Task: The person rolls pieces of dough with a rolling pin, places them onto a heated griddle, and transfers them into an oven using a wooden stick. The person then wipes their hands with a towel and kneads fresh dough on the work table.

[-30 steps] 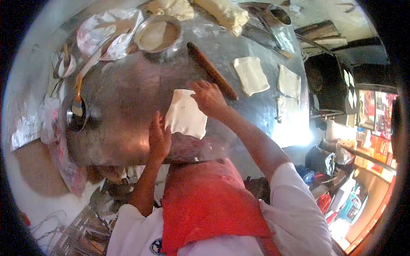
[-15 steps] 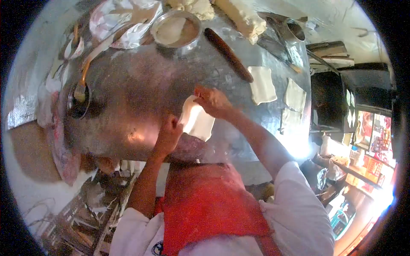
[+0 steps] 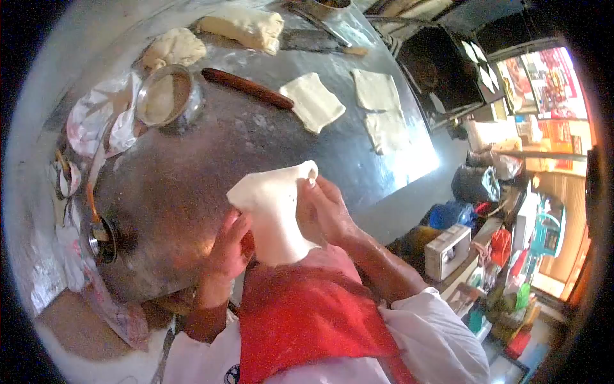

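A flat sheet of pale dough (image 3: 274, 214) hangs in the air in front of my red apron, raised off the metal table. My right hand (image 3: 330, 210) pinches it near the upper right corner, where the edge curls over. On the other side, my left hand (image 3: 231, 244) is closed at the dough's left edge, with some fingertips hidden behind it. Beyond my hands, a flat dough piece (image 3: 313, 104) lies on the table, touching the end of a dark rolling pin (image 3: 246, 88). Further right lie two more pieces, the upper dough piece (image 3: 376, 89) and the lower dough piece (image 3: 387, 131).
A metal bowl (image 3: 190, 105) stands beside a crumpled plastic bag (image 3: 96, 115). Behind are a dough lump (image 3: 173, 48) and a thick dough roll (image 3: 243, 29). At left, a brush rests in a small metal pot (image 3: 105, 248). A white crate (image 3: 448, 251) sits right of the table.
Both hands have lifted the dough sheet off the table and brought it closer to my body, where it now hangs. The camera view has turned toward the right.
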